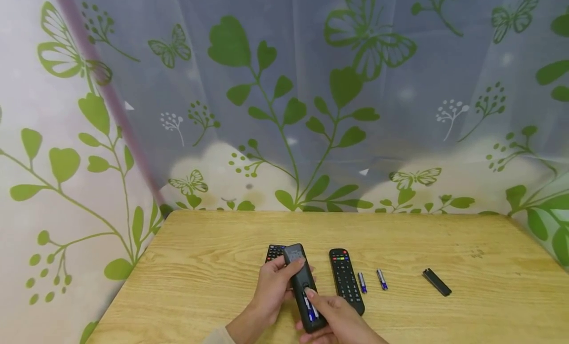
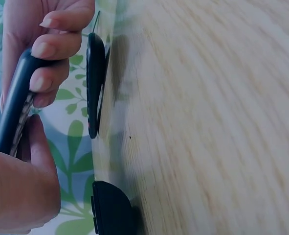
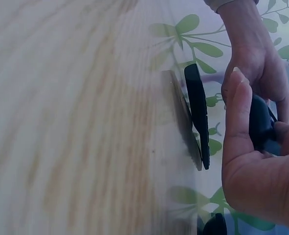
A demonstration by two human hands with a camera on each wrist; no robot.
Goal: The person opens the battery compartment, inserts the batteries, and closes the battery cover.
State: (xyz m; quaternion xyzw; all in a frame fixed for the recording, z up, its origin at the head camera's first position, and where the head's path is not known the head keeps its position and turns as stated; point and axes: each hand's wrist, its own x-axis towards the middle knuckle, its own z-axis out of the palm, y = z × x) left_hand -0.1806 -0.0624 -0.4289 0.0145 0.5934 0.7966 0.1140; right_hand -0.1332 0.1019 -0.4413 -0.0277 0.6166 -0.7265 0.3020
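Both hands were on it, and there it was, the held remote [image 1: 296, 257], lifted off the table [image 1: 200, 289], about midway between the left and right edges, its back turned upward! The left hand [image 1: 271, 285] had the end nearer the back edge, thumb laid across the casing, fingers curled round the side: a firm grip. And the right hand [image 1: 340, 317]? Clamped on the other end, thumb pressed at the top of the uncovered compartment, fingers tucked beneath. Inside that compartment, plain to see, lay blue-and-white batteries [image 1: 311, 312], partly hidden by the thumb.

Just to the right, the second remote [image 1: 344, 277] lay buttons up, its top end pointing to the back edge, its lower end partly behind the right hand; whether they touched, one could not tell. Over on the left, a third remote [image 1: 273, 253] peeked out, mostly hidden by the held one and the left hand.

Toward the right edge now: two loose cells, the nearer one [image 1: 362, 283] just beside the second remote, the other [image 1: 382, 280] a little farther right. Well apart from them, closest of all to the right edge, a black cover [image 1: 437, 282] lay slantwise. Beyond the back edge hung a leafy cloth [image 1: 275, 112].
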